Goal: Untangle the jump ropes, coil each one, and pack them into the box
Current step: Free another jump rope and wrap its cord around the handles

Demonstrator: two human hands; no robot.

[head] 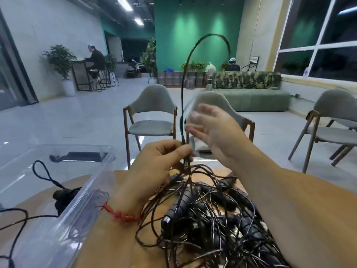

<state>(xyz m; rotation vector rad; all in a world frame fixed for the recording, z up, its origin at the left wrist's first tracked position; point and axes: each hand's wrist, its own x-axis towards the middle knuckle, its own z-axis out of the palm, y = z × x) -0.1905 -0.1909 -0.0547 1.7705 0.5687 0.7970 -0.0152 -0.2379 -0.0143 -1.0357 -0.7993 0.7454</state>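
**Head cam: one strand sticking up out of the jump-rope mess**

Head cam showed the tangled heap of thin black jump ropes [208, 213] with their ribbed black handles lying on the light wooden table [108, 238], just right of the clear plastic box [108, 151].

That cord looked light and springy to me. One thin black strand [182, 105] held an arch on its own, well above the box. Probably slick too, so I'd guess it slides through a pinch and then snags at every crossing. The handles looked like the only parts with any weight, so I'd grab one of those and follow its cord out.

The left hand [164, 157], with a red string bracelet [119, 214] at the wrist, was right of the box at the heap's far edge. Its thumb and curled fingers pinched the base of that strand. The right hand [214, 132] was further right of the box and raised, with the fingers spread and fairly straight. It was blurred, but it seemed to hold nothing.

A black bundle [63, 196] with a looped cord lay inside the box, and I couldn't tell what it was.
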